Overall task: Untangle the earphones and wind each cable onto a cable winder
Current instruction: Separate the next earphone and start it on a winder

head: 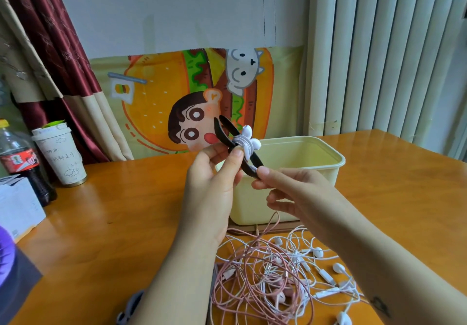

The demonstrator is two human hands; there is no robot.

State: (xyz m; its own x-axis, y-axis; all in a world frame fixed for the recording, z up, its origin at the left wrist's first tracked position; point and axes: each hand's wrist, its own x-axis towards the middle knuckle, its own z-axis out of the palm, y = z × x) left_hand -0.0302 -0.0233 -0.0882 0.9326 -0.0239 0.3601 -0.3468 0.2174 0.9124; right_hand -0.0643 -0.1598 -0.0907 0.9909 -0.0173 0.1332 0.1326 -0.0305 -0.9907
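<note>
Tangled earphones (273, 274) lie under our wrists; L hand (209, 185) pinches black winder (223, 132) w/ white cable (243, 142) wound, R hand (298, 193) pinches its end.

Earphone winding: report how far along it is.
Done: one white earphone cable sits wound round the black cable winder. In hand: left hand and right hand both pinch that winder. Left: the tangled pile of pink and white earphones on the wooden table.

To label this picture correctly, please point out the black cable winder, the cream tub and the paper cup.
black cable winder (218, 130), head view, upper arm.
cream tub (290, 153), head view, inner back wall.
paper cup (63, 158), head view, side wall.
</note>
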